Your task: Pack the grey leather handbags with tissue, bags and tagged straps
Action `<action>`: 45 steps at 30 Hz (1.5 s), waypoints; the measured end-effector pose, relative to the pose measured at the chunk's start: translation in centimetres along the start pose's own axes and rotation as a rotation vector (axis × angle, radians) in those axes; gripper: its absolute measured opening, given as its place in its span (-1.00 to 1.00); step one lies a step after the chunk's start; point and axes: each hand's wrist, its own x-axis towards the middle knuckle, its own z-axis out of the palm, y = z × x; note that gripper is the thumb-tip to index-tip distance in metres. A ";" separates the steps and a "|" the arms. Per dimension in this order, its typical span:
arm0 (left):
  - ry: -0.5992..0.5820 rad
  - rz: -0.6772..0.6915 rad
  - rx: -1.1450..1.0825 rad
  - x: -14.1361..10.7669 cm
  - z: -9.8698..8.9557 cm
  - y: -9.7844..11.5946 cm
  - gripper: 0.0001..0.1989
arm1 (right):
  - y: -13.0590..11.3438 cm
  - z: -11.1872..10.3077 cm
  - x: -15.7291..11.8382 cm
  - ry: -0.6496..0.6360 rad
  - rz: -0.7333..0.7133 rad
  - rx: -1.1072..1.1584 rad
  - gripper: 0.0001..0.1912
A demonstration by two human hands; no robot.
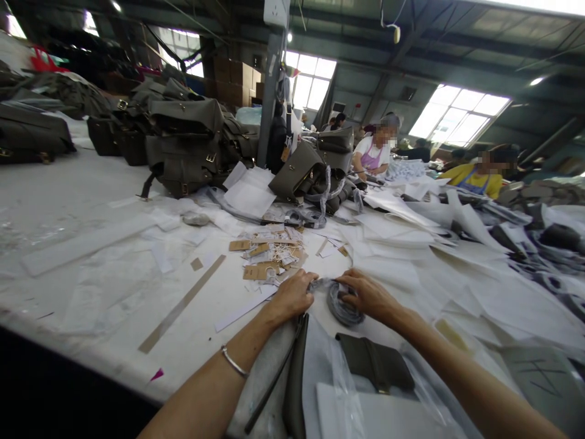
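On the white worktable [109,186], directly before the person, a coiled strap [343,312] in what looks like clear wrapping serves as the reference point. The right hand [368,296] is at the coil's upper right, thumb and fingers bent and pinching its rim. The left hand [295,292] is just left of the coil, its fingers drawn together on the strap's loose end, which spans the short gap between the hands. A silver bracelet [234,361] circles the left wrist.

Nearer than the coil lies a dark grey-green bag [375,363], partly covered by clear plastic. Beyond the coil and to its left is a pile of brown tags [269,251]; further left, a narrow brown strip [183,305] lies flat. White sheets [411,256] spread to the coil's right. Well beyond the coil, stacked bags [183,143] stand left of a post [269,97], and a person in a purple apron [372,160] works to the right.
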 end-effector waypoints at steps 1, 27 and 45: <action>-0.004 -0.001 -0.001 0.0 0.0 0.0 -0.43 | 0.3 0.8 0.2 0.013 0.009 -0.034 -0.57; 0.176 -0.259 0.279 -0.3 -2.7 -1.7 -0.83 | 0.5 0.3 4.3 -0.149 0.056 -0.120 -0.71; 0.107 -0.294 0.373 0.6 -2.1 -1.2 -0.74 | -3.2 2.2 8.9 -0.003 0.232 0.178 -0.67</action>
